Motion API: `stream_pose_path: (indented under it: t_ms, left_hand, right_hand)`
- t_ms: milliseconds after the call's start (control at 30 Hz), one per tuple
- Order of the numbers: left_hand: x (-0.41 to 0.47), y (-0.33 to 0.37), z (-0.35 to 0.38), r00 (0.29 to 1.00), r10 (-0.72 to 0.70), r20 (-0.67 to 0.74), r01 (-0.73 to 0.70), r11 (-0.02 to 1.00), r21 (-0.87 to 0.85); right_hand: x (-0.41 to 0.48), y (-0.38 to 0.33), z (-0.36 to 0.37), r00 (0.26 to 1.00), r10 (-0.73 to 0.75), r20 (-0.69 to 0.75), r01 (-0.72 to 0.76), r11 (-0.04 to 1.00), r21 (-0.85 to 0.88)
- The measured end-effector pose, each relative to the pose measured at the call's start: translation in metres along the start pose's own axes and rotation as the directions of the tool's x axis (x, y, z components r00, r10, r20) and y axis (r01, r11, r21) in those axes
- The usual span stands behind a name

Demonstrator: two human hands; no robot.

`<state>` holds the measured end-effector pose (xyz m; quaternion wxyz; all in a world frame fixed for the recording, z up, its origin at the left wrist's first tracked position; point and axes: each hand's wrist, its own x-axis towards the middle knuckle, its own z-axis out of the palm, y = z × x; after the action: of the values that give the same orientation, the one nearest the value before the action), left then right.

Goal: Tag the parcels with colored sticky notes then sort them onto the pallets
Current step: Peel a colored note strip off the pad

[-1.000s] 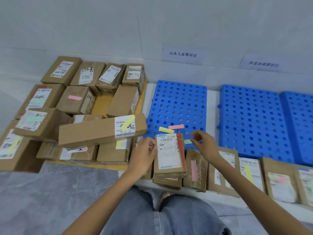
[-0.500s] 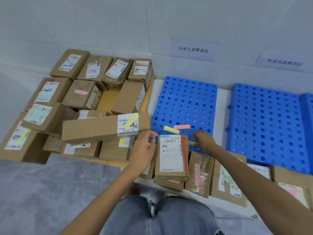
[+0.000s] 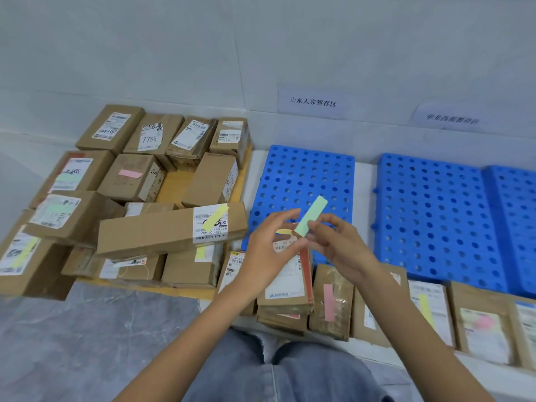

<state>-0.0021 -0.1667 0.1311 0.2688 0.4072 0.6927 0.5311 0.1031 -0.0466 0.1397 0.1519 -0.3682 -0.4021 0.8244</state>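
A green sticky note [image 3: 311, 216] stands tilted above the parcels, pinched at its lower end by my right hand [image 3: 339, 245]. My left hand [image 3: 268, 250] touches the same lower end with thumb and fingertips. Under both hands lies a brown parcel [image 3: 285, 282] with a white label and a red edge, on top of a small stack. A long parcel [image 3: 171, 230] with a yellow note lies to the left. Behind the hands is the near blue pallet [image 3: 304, 175], and a second blue pallet [image 3: 435, 216] lies to its right.
Many tagged cardboard parcels [image 3: 127, 175] fill a yellow board on the left. A row of flat parcels [image 3: 429, 311] with pink and yellow notes runs along the front right. Two paper signs [image 3: 313, 101] hang on the wall. My jeans-clad knees [image 3: 275, 372] are at the bottom.
My right hand has lifted a green note off the blue pallet and brought it over the parcel. My left hand rose from the parcel's corner to meet it.
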Motion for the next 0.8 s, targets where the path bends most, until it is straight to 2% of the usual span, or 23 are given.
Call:
stream_pose_path:
  t_ms: [67,133,167,233,300,333,433,500,600,700,800]
  left_hand:
    - [-0.002,0.007,0.003,0.997,0.077,0.019,-0.077,0.996,0.033]
    - [-0.004,0.010,0.003,0.990,0.136,-0.028,-0.134,0.990,0.043]
    - [-0.005,0.012,0.001,0.987,0.153,-0.053,-0.151,0.988,0.039]
    - [-0.006,0.014,-0.005,0.983,0.166,-0.083,-0.163,0.986,0.039]
    - [-0.007,0.019,-0.013,0.981,0.162,-0.103,-0.161,0.987,0.012]
    - [-0.009,0.022,-0.015,0.982,0.157,-0.105,-0.160,0.987,-0.019]
    - [-0.015,0.027,-0.014,0.989,0.132,-0.063,-0.137,0.988,-0.070]
    - [-0.014,0.020,-0.010,0.998,0.048,-0.042,-0.051,0.997,-0.065]
    - [-0.014,-0.003,-0.012,0.991,-0.088,-0.102,0.081,0.994,-0.074]
    - [-0.021,-0.031,-0.020,0.966,-0.154,-0.209,0.155,0.988,-0.012]
    - [-0.028,-0.052,-0.024,0.946,-0.162,-0.282,0.189,0.980,0.068]
  right_hand:
    - [-0.017,-0.005,0.012,0.994,0.066,0.090,-0.074,0.993,0.090]
    - [-0.029,-0.008,0.017,0.984,0.084,0.158,-0.094,0.994,0.056]
    - [-0.033,-0.009,0.018,0.987,0.069,0.148,-0.069,0.998,0.001]
    - [-0.042,-0.013,0.018,0.999,-0.030,0.041,0.036,0.991,-0.132]
    - [-0.049,-0.021,0.015,0.987,-0.156,-0.048,0.144,0.971,-0.191]
    - [-0.051,-0.025,0.014,0.982,-0.184,-0.040,0.174,0.968,-0.180]
    - [-0.055,-0.027,0.015,0.980,-0.164,0.110,0.184,0.960,-0.213]
    - [-0.050,-0.019,0.017,0.978,-0.160,0.135,0.195,0.931,-0.307]
    - [-0.030,0.001,0.010,0.972,-0.231,-0.030,0.192,0.866,-0.463]
    - [-0.007,0.020,-0.010,0.934,-0.289,-0.212,0.107,0.790,-0.604]
    - [0.008,0.031,-0.019,0.917,-0.344,-0.202,0.103,0.693,-0.714]
